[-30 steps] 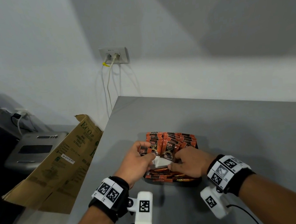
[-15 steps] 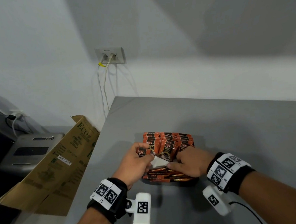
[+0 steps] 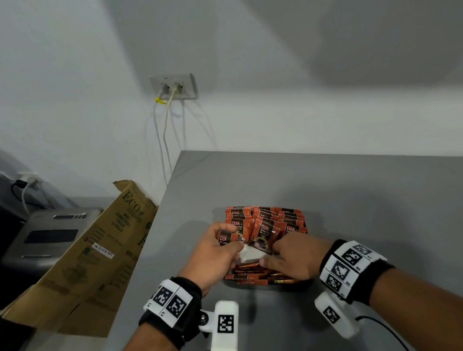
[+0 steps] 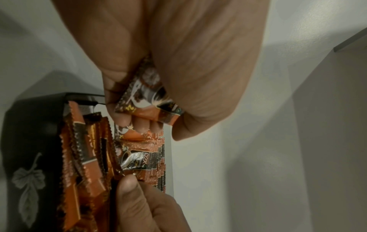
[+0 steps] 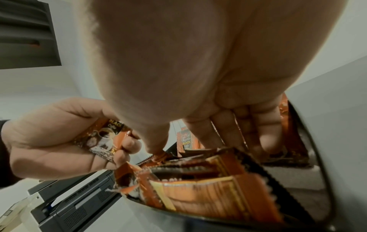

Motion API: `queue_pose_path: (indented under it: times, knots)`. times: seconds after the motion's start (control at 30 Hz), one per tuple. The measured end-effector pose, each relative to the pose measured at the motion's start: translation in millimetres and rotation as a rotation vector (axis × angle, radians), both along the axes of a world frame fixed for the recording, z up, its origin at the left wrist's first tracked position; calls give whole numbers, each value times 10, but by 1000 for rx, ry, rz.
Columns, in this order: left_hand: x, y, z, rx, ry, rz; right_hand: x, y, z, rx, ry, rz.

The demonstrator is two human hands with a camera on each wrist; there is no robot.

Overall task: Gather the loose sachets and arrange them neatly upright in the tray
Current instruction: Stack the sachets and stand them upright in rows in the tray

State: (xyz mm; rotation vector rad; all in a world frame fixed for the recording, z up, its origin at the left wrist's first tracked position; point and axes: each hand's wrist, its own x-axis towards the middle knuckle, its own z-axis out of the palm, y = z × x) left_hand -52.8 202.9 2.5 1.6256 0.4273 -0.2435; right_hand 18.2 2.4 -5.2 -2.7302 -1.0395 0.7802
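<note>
One D2X coffee sachet (image 5: 103, 139) stays pinched in your left hand (image 3: 214, 255); your right hand (image 3: 294, 257), fingers straight, has parted the upright sachets (image 3: 269, 222) in the black tray (image 4: 29, 141): slot it in

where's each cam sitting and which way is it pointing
Head: on the head, looking forward and down at the tray on the grey counter; both forearms show.
Left wrist: looks along the left hand, which pinches a sachet.
Right wrist: looks along the right hand into the tray.
Shared: all show that sachet.
</note>
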Motion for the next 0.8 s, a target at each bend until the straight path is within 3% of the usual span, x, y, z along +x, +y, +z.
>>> queue_pose_path:
  times: [0.27, 0.43, 0.53, 0.67, 0.8]
  knots:
    - [-4, 14, -14, -29, -2, 8, 53, 43, -113, 55, 0, -21]
    - [10, 11, 1, -154, 13, 30, 33, -18, 20, 123, 62, -86]
    - [15, -64, 78, -207, -45, -5, 12, -43, 231, 295, 80, -163]
    - [76, -177, 150, -261, -176, -14, 12, 112, 445, 704, 180, -347]
    - [122, -145, 188, -230, -194, 58, 34, 320, 586, 754, 40, -391]
